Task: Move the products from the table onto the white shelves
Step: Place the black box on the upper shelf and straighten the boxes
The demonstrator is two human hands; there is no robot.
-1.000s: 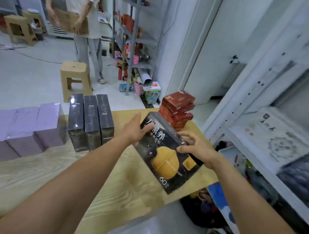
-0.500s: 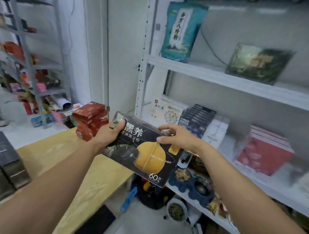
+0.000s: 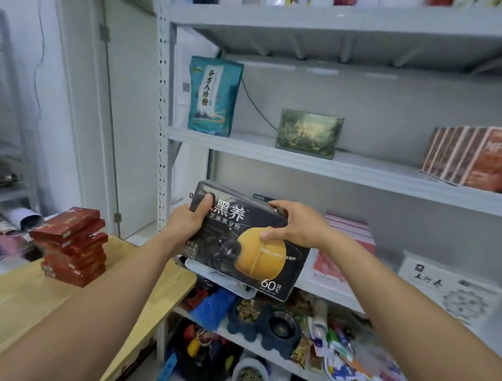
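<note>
Gripping the black sesame-powder box (image 3: 244, 244) with my left hand (image 3: 187, 221) and right hand (image 3: 294, 227) at opposite edges; rigid, probably light, glossy wrap may slip.

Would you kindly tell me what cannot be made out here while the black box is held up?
1. Head view: the black box hides the fingers of the left hand; only its thumb shows.
2. Head view: the box and the right hand cover whatever stands on the lower shelf behind them.
3. Head view: goods on the top shelf are cut off by the upper edge.
4. Head view: the upright red boxes run off the right edge, print blurred.
</note>
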